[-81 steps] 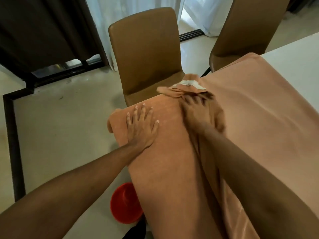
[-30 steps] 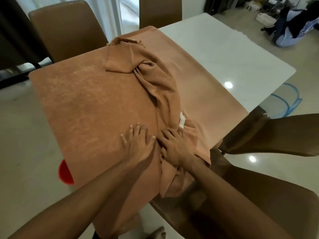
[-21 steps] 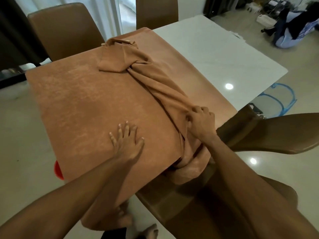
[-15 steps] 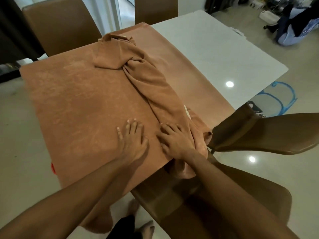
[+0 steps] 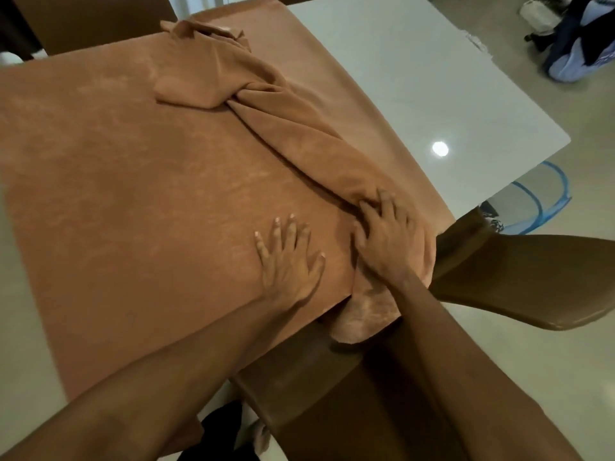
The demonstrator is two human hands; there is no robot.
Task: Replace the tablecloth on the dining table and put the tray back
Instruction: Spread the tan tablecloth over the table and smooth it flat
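A tan tablecloth (image 5: 139, 181) covers the left part of the white dining table (image 5: 416, 81). A bunched ridge of the cloth (image 5: 299, 128) runs diagonally from the far side down to the near edge, where a fold hangs off the table. My left hand (image 5: 286, 261) lies flat with spread fingers on the smooth cloth near the table's front edge. My right hand (image 5: 389, 234) rests on the near end of the bunched ridge, its fingers bent over the fold. No tray is in view.
A brown chair (image 5: 519, 277) stands at the right by the table's corner, and another brown chair (image 5: 316, 394) is under my arms. A chair back (image 5: 90, 18) shows at the far left. A blue-rimmed basket (image 5: 532, 207) and a bag (image 5: 579, 48) are on the floor.
My view has drawn closer to the table. My right hand has slid up along the bunched ridge from the table's edge. My left hand has stayed flat on the cloth.
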